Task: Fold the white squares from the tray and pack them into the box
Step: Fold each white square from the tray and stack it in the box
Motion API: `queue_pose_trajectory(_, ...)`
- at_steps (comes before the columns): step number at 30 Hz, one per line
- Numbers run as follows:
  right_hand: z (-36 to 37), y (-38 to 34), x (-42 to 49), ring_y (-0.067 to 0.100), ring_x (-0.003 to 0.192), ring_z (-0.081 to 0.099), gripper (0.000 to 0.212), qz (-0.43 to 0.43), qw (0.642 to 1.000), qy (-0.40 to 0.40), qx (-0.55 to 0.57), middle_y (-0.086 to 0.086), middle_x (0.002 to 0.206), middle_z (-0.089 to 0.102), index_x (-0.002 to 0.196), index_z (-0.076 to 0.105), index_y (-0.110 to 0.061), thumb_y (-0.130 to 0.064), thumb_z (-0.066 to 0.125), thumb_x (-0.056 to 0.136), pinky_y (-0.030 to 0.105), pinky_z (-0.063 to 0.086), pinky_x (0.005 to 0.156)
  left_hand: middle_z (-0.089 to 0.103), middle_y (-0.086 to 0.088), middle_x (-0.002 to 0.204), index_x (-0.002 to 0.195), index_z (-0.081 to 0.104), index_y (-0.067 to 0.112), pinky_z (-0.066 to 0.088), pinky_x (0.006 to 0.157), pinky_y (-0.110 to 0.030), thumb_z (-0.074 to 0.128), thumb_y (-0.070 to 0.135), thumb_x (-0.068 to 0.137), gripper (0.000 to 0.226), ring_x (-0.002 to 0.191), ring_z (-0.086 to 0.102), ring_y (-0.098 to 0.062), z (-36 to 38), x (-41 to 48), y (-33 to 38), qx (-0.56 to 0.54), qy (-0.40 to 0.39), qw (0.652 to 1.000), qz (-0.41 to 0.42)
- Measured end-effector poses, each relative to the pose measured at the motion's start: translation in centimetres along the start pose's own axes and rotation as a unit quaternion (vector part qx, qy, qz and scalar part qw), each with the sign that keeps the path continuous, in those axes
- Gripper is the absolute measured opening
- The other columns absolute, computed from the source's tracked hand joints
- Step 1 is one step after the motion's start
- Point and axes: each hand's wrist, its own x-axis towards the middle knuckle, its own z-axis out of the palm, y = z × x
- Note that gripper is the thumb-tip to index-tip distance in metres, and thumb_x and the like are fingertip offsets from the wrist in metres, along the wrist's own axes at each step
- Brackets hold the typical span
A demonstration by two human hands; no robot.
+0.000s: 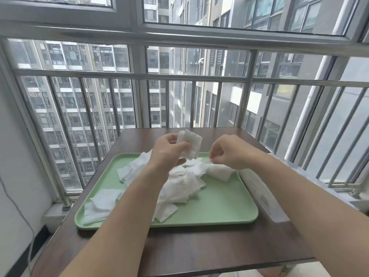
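A green tray (219, 208) lies on the dark wooden table and holds a loose heap of several white squares (183, 186). My left hand (167, 152) is raised above the tray's far side and grips a small stack of folded white squares (190, 143) between thumb and fingers. My right hand (229, 151) hovers over the tray's far right part and pinches the corner of a white square (219, 171) that still lies on the heap. A clear plastic box (261, 194) stands along the tray's right edge, partly hidden by my right forearm.
The table (199, 248) ends at a metal balcony railing (179, 76) and windows just behind the tray. A grey cable (20, 212) hangs down the wall at the left. Bare wood shows in front of the tray.
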Motion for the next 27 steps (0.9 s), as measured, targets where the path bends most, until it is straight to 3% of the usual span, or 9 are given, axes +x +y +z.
queue_pose_trajectory(4, -1.4, 0.7, -0.7, 0.009, 0.081, 0.068, 0.008, 0.026, 0.988, 0.012, 0.155, 0.0, 0.091, 0.074, 0.094, 0.074, -0.012, -0.012, 0.068, 0.089, 0.025, 0.058, 0.079, 0.07, -0.007, 0.106, 0.11, 0.066, 0.013, 0.062, 0.07, -0.029, 0.069, 0.005, 0.086, 0.025, 0.089, 0.07, -0.018, 0.0, 0.1, -0.2, 0.002, 0.013, 1.0, -0.006)
queue_pose_trajectory(8, -2.9, 0.6, -1.7, 0.019, 0.081, 0.07, 0.013, 0.014, 0.93, -0.047, 0.364, 0.012, 0.096, 0.075, 0.102, 0.067, -0.001, -0.007, 0.069, 0.091, 0.033, 0.058, 0.079, 0.071, -0.011, 0.105, 0.112, 0.065, 0.008, 0.061, 0.066, -0.028, 0.071, 0.003, 0.085, 0.028, 0.083, 0.073, -0.02, 0.2, -0.1, -0.3, 0.002, -0.003, 1.0, -0.015)
queue_pose_trajectory(12, -3.0, 0.1, -1.8, 0.022, 0.084, 0.068, 0.015, -0.007, 0.9, -0.101, 0.423, 0.015, 0.102, 0.072, 0.105, 0.064, -0.001, -0.009, 0.068, 0.092, 0.028, 0.057, 0.072, 0.074, -0.011, 0.103, 0.112, 0.065, 0.01, 0.062, 0.073, -0.033, 0.078, 0.007, 0.083, 0.032, 0.081, 0.075, -0.02, 0.7, -0.5, -0.1, 0.001, -0.056, 0.998, -0.008)
queue_pose_trajectory(16, -2.3, -0.1, -1.4, 0.029, 0.092, 0.064, 0.017, -0.023, 0.862, -0.107, 0.495, 0.02, 0.107, 0.067, 0.105, 0.063, -0.004, -0.011, 0.067, 0.091, 0.036, 0.052, 0.075, 0.076, -0.011, 0.1, 0.114, 0.066, 0.01, 0.062, 0.081, -0.036, 0.082, 0.01, 0.081, 0.037, 0.088, 0.076, -0.022, 0.8, -0.8, -0.2, 0.001, -0.095, 0.995, -0.003)
queue_pose_trajectory(20, -2.1, 0.0, -1.2, 0.023, 0.081, 0.062, 0.011, -0.029, 0.821, -0.119, 0.558, 0.014, 0.097, 0.065, 0.1, 0.062, -0.007, -0.011, 0.064, 0.09, 0.031, 0.047, 0.068, 0.076, -0.016, 0.103, 0.109, 0.068, 0.011, 0.062, 0.08, -0.035, 0.077, 0.006, 0.084, 0.027, 0.087, 0.075, -0.023, 0.7, -1.0, 0.0, -0.007, -0.122, 0.992, -0.002)
queue_pose_trajectory(23, -2.0, 0.0, -1.2, 0.016, 0.071, 0.058, 0.013, -0.017, 0.835, -0.091, 0.543, 0.008, 0.088, 0.064, 0.102, 0.064, -0.005, -0.012, 0.066, 0.091, 0.028, 0.044, 0.063, 0.077, -0.014, 0.101, 0.108, 0.068, 0.012, 0.061, 0.075, -0.032, 0.073, 0.002, 0.088, 0.023, 0.085, 0.075, -0.023, 0.8, -1.0, -0.1, -0.018, -0.141, 0.99, -0.011)
queue_pose_trajectory(27, -1.7, -0.7, -1.2, 0.013, 0.064, 0.059, 0.017, 0.015, 0.912, -0.001, 0.41, 0.005, 0.08, 0.069, 0.104, 0.066, -0.002, -0.014, 0.069, 0.093, 0.027, 0.047, 0.061, 0.077, -0.011, 0.099, 0.105, 0.069, 0.014, 0.06, 0.07, -0.029, 0.068, 0.002, 0.092, 0.017, 0.085, 0.075, -0.023, 0.9, -1.0, -0.1, -0.023, -0.145, 0.989, -0.019)
